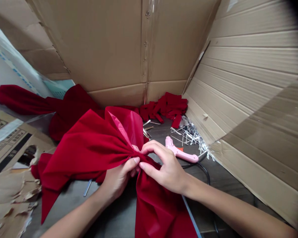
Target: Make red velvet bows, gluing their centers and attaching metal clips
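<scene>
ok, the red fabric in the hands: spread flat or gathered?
Gathered. The red fabric is pinched into a tight neck between the left hand and right hand, and it fans out in folds on either side.

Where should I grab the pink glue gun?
Grab the pink glue gun by its long pink part, which looks like the handle, coming from the right where the black cord runs. It lies on its side, and its other end is tucked behind the right hand gathering the red cloth.

One left hand point(119, 178), one right hand point(165, 168), one red cloth point(89, 145) and one pink glue gun point(180, 151) show.
</scene>
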`<state>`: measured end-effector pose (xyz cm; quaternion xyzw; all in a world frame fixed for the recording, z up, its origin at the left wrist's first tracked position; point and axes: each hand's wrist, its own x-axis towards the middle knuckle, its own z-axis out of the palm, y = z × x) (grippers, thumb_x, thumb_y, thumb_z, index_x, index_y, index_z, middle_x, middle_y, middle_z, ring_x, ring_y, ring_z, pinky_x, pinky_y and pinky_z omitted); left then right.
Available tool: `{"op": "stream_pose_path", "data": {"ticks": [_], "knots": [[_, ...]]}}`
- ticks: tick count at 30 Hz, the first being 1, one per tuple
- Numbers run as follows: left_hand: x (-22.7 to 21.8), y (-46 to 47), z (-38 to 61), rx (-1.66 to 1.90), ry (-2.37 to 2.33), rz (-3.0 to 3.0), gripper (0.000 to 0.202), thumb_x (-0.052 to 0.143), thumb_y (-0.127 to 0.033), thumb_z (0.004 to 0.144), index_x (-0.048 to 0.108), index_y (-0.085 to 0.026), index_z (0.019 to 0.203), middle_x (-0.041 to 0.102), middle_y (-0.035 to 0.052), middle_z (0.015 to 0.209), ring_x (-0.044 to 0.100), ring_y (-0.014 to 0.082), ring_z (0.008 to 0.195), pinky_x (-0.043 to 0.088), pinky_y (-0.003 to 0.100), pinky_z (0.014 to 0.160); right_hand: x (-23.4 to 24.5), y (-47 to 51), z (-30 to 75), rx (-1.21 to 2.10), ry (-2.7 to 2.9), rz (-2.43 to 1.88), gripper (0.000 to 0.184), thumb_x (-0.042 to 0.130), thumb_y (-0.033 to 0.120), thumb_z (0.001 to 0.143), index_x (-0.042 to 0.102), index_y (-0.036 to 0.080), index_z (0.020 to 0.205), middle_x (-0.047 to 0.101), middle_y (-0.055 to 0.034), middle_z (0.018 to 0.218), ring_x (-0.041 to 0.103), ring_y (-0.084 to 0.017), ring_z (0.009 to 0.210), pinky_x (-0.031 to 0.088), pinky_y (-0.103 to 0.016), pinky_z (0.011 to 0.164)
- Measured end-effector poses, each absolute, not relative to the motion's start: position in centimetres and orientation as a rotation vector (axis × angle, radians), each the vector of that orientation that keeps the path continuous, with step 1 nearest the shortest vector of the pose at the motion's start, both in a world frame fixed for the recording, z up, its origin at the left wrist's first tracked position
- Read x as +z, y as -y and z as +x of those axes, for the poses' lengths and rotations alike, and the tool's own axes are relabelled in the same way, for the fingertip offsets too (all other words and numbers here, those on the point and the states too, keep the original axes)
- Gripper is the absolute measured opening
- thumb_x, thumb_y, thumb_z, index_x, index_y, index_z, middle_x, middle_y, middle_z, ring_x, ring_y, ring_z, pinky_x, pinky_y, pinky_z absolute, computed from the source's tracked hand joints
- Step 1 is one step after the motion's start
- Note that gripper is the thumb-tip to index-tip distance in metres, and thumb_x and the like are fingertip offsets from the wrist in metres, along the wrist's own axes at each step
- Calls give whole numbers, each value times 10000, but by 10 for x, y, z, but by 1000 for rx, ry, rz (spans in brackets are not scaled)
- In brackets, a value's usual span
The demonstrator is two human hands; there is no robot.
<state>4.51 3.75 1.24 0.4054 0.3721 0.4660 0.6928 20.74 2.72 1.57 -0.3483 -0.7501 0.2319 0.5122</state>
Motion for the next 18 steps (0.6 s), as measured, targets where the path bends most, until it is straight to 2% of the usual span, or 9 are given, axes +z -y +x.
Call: {"op": "stream_pose_path", "data": {"ticks": [5,13,18], "knots": [[12,-40,46,1007,-764,954,178,701,-253,725,571,-143,671,509,-36,589,396,77,549,353,195,542,10,-30,204,851,1700,-925,129,608,188,824,548,184,939,616,-42,912,593,-187,831,466,-329,764],[8,-38,43,935,-745,961,188,661,-263,763,543,-162,659,480,-42,581,414,101,599,379,221,625,3,-29,203,1191,1475,-779,174,643,241,830,560,189,974,602,-32,939,600,-168,852,469,-305,768],[8,-37,43,883,-784,1017,276,658,-308,751,521,-167,557,499,-22,584,436,116,619,380,235,637,-2,-28,203,1350,1337,-673,185,676,259,834,557,191,959,591,-16,917,601,-132,778,472,-274,732]]}}
